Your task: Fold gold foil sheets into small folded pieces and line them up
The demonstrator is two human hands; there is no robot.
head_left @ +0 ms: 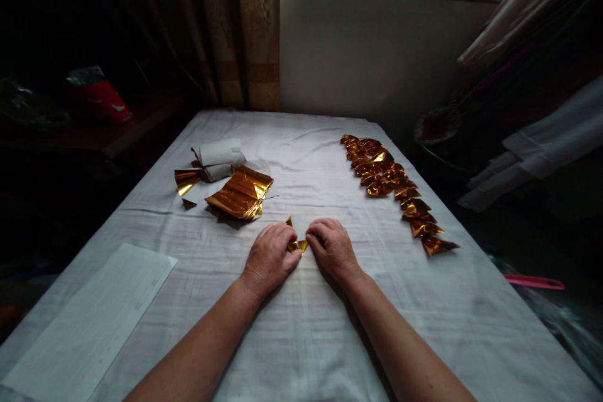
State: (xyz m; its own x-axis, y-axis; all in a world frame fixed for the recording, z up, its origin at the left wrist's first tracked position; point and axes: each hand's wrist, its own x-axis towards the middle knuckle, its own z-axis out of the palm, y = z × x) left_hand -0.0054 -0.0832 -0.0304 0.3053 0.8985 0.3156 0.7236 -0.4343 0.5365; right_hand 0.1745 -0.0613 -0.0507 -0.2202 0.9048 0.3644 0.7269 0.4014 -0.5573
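Observation:
Near the middle of the cloth-covered table, a small folded piece of gold foil paper [298, 246] lies between my two hands. My left hand [273, 254] is closed on it, thumb below and fingers above. At its right corner, my right hand [332, 245] pinches the edge with thumb and forefinger, partly hiding it. Beyond my left hand sits a stack of gold foil sheets [241, 193]. Along the right side, several folded gold foil pieces [417, 208] stand in overlapping rows.
A crumpled white paper wrapper [219, 158] lies behind the foil stack, beside a loose gold foil scrap [187, 180]. Flat at the left edge is a white paper sheet [94, 320]. Past the table's right edge shows a pink handle [534, 281]; a curtain [235, 25] hangs behind.

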